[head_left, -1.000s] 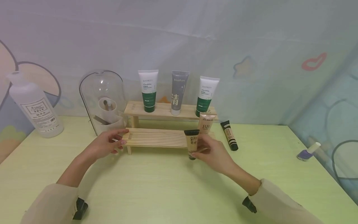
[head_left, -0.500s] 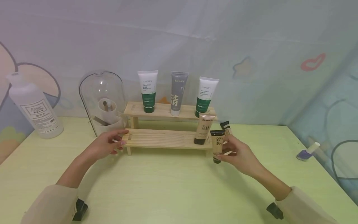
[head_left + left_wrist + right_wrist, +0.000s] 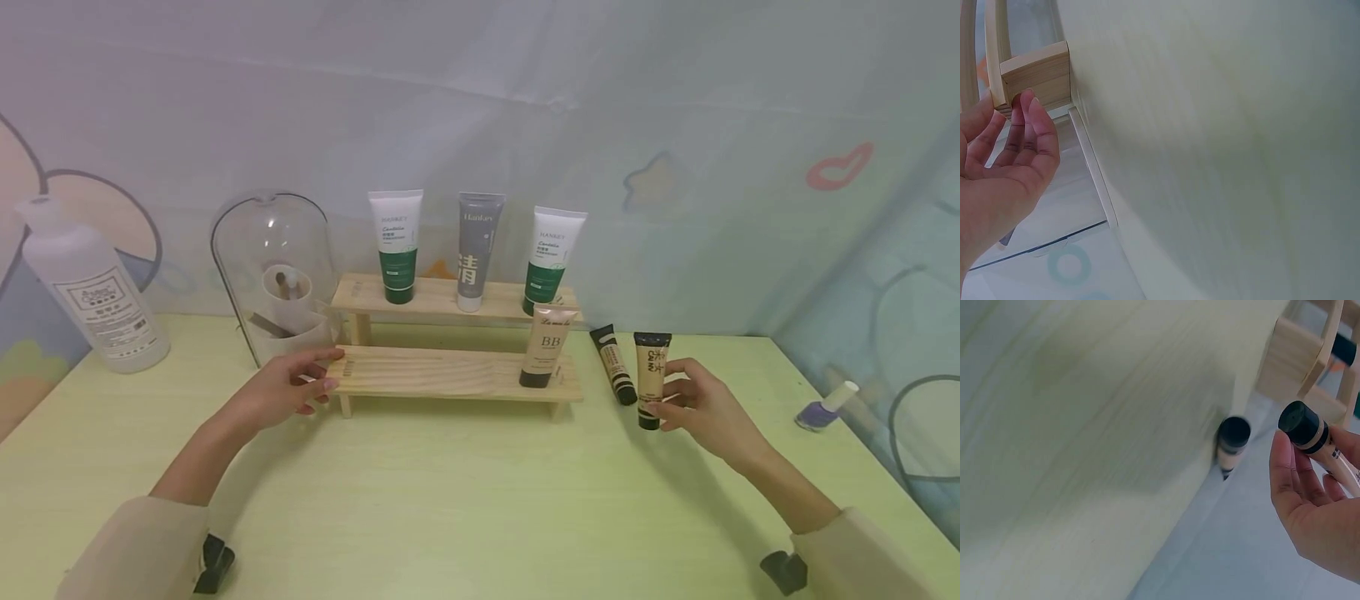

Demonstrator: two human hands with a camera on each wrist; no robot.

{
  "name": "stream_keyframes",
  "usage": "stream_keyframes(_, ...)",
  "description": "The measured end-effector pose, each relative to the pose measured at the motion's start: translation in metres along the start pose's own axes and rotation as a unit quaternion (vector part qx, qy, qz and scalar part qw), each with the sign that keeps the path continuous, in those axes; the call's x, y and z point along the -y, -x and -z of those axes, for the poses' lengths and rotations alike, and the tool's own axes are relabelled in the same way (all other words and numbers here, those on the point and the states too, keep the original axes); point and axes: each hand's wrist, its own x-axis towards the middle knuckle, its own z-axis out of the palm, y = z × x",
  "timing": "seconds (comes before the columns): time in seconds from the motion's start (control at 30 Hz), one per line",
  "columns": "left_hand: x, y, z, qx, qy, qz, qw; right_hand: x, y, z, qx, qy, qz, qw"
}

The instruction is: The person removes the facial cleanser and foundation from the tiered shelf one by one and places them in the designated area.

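In my right hand I pinch a small gold tube with a black cap, upright and cap down, just above the desk. In the right wrist view its black cap shows between my thumb and fingers. A second gold-and-black tube lies on the desk to the left of it. My left hand grips the left end of the lower board of a two-step wooden shelf; in the left wrist view the fingertips meet at the board's corner. A beige BB tube stands on the lower step's right.
Two white-and-green tubes and a grey tube stand on the upper step. Left of the shelf are a clear domed holder and a white bottle. Purple nail polish lies at the right edge.
My right hand has carried the gold tube rightward, away from the shelf front, past the lying tube. The BB tube is now uncovered. My left hand has stayed at the shelf end.
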Motion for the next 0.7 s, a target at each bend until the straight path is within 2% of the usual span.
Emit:
stream_keyframes(0.27,0.001,0.000,0.000,0.001,0.004,0.001,1.0000,-0.026,-0.010,0.018,0.016,-0.036,-0.017,0.9991)
stream_keyframes(0.7,0.000,0.001,0.000,0.001,0.006,0.003,1.0000,-0.040,-0.030,0.025,0.037,-0.044,-0.095,0.9938)
